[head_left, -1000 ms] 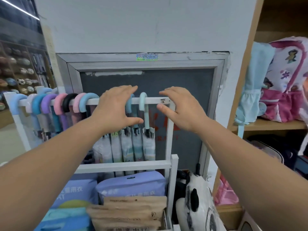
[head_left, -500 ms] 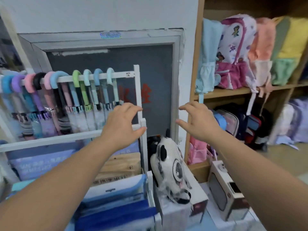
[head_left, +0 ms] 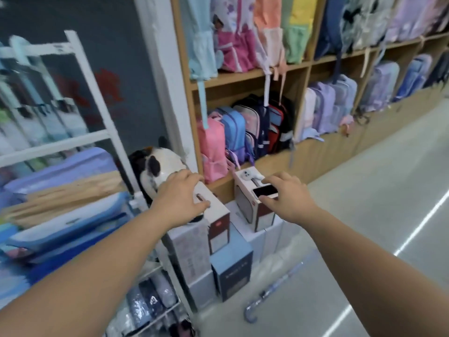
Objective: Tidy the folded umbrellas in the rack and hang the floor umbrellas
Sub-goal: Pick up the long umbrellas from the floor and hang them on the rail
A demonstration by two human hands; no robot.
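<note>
A blue umbrella (head_left: 264,293) lies flat on the floor (head_left: 364,215), near the bottom of the view and just beside the stacked boxes (head_left: 230,271). Its long axis runs on a diagonal — hooked handle at the near left end, tip pointing far and right. The left hand (head_left: 181,198) hangs over a box next to a panda toy (head_left: 158,166), fingers loosely spread, holding nothing. The right hand (head_left: 286,198) is likewise spread and empty. The white rack (head_left: 97,135) stands at the left — its hanging umbrellas (head_left: 36,93) blurred.
</note>
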